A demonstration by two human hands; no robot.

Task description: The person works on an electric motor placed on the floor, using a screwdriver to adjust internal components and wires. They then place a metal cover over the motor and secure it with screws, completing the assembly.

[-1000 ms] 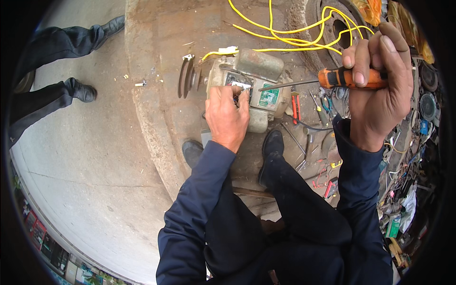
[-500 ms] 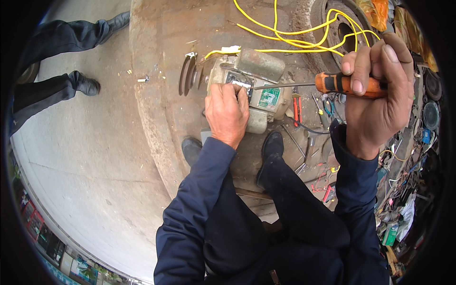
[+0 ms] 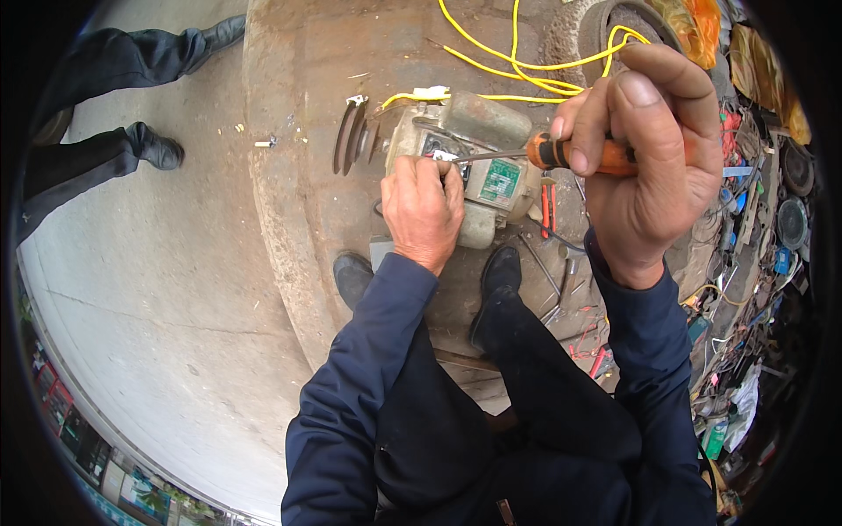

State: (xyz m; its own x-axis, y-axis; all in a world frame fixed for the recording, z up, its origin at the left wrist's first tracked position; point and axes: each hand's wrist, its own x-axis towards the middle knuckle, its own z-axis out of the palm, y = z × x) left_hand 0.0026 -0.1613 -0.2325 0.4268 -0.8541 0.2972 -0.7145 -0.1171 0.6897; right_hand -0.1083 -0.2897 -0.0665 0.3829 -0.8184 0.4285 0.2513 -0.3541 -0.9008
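A weathered electric motor [image 3: 474, 210] with a green label [image 3: 498, 182] lies on the ground between my boots, an open terminal compartment on top and a stepped metal pulley [image 3: 349, 140] at its left. My left hand [image 3: 419, 206] is at that compartment, fingers curled against a small white part [image 3: 444, 156]; what they grip is hidden. My right hand [image 3: 649, 162] grips an orange-and-black screwdriver [image 3: 548, 152], whose shaft points left into the compartment, its tip at the white part.
Yellow wires [image 3: 491, 66] loop behind the motor toward a round metal rim [image 3: 631, 22]. Red-handled pliers [image 3: 548, 206] and loose tools lie to its right. Scrap and parts [image 3: 785, 228] crowd the far right. Another person's legs [image 3: 105, 145] stand on the left.
My right hand and the screwdriver have moved left, closer over the motor, with the tip further into the terminal compartment. My left hand stays at the compartment.
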